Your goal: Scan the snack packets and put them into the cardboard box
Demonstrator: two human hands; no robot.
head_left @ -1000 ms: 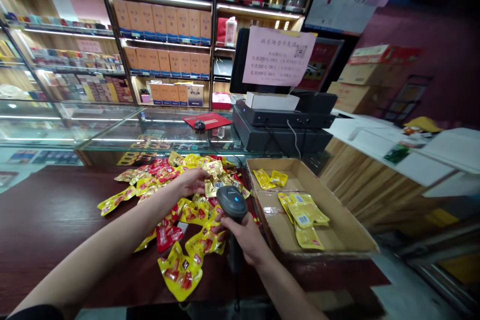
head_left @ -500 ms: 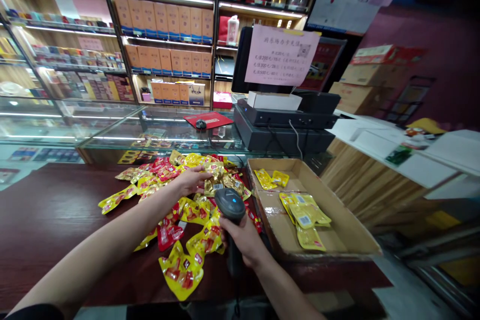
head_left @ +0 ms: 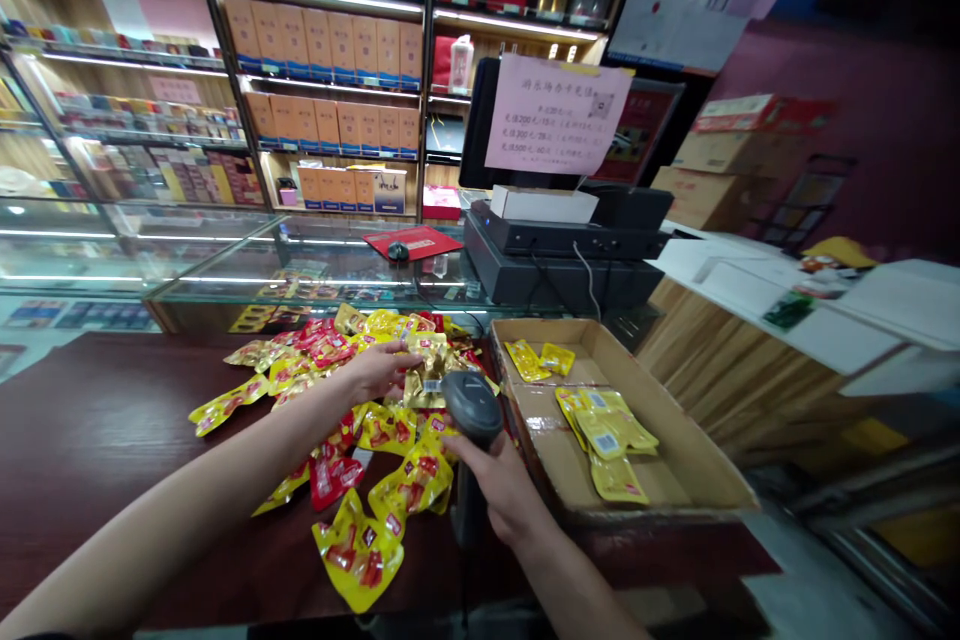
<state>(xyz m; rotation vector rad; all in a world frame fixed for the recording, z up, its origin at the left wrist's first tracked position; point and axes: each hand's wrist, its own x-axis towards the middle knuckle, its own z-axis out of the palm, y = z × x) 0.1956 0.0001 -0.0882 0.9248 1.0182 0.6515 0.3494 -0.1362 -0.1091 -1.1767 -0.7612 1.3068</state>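
Gripping a handheld barcode scanner (head_left: 471, 408) in its curled fingers, the right hand (head_left: 504, 492) sits just beside the left hand (head_left: 375, 370), whose fingers touch a light, soft, slippery gold foil packet (head_left: 426, 382), best held by its sealed edge, on the heap on the dark wooden counter (head_left: 112, 440), though any pinch is unclear.

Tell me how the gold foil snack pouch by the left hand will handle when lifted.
The gold foil snack pouch looks floppy, since its thin packet creases where it lies on the pile. Its glossy film catches the light, so it may slip against the left hand. It is probably light for its size.
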